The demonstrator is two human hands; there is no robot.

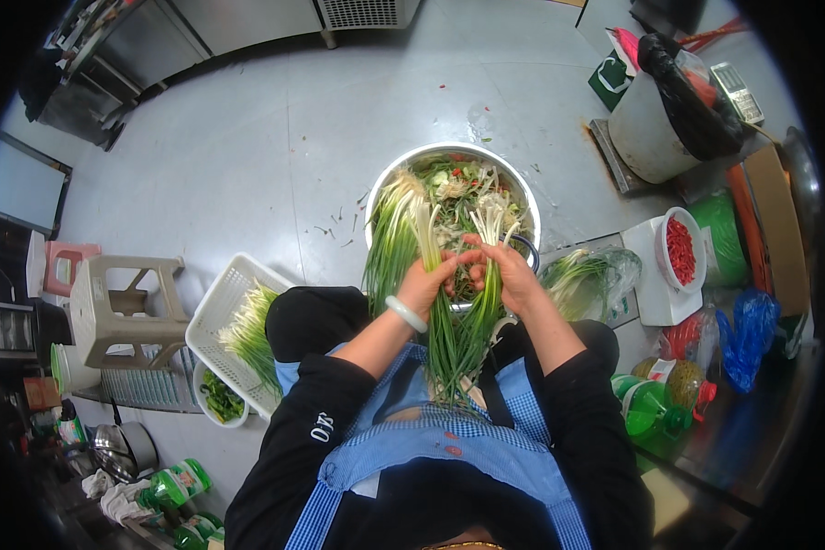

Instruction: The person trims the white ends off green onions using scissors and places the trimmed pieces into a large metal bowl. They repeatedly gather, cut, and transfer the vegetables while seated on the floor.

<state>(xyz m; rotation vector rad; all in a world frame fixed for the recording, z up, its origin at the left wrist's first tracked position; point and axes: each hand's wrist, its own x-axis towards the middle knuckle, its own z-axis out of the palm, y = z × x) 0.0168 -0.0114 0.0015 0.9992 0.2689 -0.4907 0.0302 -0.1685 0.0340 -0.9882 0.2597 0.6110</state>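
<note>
My left hand (427, 282) grips a bunch of spring onions (426, 230), white ends pointing away from me. In my right hand (509, 275) is a second bunch of spring onions (492, 223), its green leaves hanging toward my lap. The fingers of both hands come close together between the bunches. Below them stands a round metal basin (536, 206) with root trimmings, leaf scraps and red bits inside. Unheld spring onions with roots (392, 213) lie over the basin's left side.
To the left, a white plastic basket (210, 313) holds spring onions (251, 323), near a bowl of green peppers (221, 399) and a plastic stool (120, 309). Bagged spring onions (577, 282) and a bowl of red chillies (682, 251) are at right. A lined bucket (650, 127) stands beyond.
</note>
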